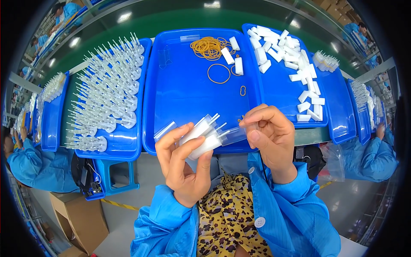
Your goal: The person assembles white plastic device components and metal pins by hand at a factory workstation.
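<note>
My left hand [184, 165] clamps a small bundle of white plastic pieces [201, 136] just near of the middle blue tray [180, 94]. My right hand [272, 137] pinches a clear sleeve [233, 135] at its tips. They seem light, stiff and slick, so I grip the thick bodies.

Small white plastic parts [200, 136] with thin tips, bundled, tilted, held above the tray edge.
</note>
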Demonstrator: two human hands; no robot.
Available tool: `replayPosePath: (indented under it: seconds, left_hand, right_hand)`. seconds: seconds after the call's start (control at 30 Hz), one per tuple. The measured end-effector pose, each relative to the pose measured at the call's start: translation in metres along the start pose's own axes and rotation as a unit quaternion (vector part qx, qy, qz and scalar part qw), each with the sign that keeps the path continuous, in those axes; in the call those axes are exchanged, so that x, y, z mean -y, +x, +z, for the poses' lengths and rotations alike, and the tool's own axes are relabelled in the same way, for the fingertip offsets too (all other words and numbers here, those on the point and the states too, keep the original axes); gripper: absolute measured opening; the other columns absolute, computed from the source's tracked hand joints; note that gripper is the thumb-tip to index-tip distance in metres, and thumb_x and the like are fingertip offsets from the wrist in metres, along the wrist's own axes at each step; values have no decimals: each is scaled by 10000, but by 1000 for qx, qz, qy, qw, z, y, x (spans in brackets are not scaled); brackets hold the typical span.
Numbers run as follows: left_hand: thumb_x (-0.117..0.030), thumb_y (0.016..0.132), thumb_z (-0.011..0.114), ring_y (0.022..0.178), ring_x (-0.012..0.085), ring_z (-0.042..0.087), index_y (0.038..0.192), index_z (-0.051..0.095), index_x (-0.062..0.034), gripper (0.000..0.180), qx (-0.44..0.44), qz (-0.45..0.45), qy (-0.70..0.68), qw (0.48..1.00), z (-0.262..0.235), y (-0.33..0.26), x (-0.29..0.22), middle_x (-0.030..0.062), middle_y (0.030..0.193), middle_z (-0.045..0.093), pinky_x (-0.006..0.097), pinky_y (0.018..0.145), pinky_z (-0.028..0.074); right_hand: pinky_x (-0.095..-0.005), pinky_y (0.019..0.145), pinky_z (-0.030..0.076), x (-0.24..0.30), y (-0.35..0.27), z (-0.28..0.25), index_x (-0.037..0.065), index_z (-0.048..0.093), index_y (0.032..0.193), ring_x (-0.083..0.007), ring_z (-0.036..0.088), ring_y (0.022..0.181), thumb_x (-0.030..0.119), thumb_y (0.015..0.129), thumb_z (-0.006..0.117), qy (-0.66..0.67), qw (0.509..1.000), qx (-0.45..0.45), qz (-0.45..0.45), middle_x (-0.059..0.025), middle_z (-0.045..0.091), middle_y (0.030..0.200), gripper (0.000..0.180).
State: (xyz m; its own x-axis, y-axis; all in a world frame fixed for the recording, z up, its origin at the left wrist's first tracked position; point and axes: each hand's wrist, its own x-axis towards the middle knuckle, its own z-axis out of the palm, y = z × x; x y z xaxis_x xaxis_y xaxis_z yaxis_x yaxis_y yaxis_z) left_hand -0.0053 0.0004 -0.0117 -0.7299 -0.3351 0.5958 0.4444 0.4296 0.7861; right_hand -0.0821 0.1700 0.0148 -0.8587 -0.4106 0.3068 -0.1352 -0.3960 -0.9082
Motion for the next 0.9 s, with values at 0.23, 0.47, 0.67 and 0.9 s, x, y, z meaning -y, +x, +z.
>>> replayPosePath:
  seconds: [0.23, 0.47, 0.67, 0.9]
  left_hand:
    - [-20, 803, 708, 1098, 309, 546, 1038, 644, -8, 244, -1, -1, -5, 1000, 0, 1, 1, 165, 1211, 466, 401, 915, 473]
    - [26, 786, 708, 1081, 294, 564, 1041, 681, -3, 257, 19, 25, 11, 999, -2, 4, -2, 166, 1200, 486, 361, 858, 515]
    - [40, 778, 706, 1066, 282, 569, 1015, 692, -12, 243, 28, 33, 46, 998, -4, 5, -4, 164, 1191, 497, 342, 830, 524]
    - [45, 761, 711, 1065, 300, 569, 1005, 689, -18, 252, 26, 34, 53, 998, 2, 1, 1, 168, 1190, 494, 356, 841, 518]
  right_hand:
    - [-199, 643, 475, -2, 0, 3, -66, 572, 1061, -86, 568, 776, -39, 865, 621, -3, 1000, 9, 9, -111, 566, 1014, 203]
    - [-222, 667, 498, -9, -3, 8, -70, 559, 1059, -99, 576, 780, -55, 865, 606, -62, 996, -9, -70, -132, 540, 1027, 201]
    - [-225, 654, 506, -7, 1, 7, -77, 571, 1058, -101, 580, 772, -54, 857, 620, -44, 998, -5, -36, -129, 553, 1014, 208]
    - [-221, 636, 512, -5, 5, 9, -71, 603, 1048, -107, 606, 798, -17, 859, 643, -166, 986, -18, -7, -111, 588, 972, 200]
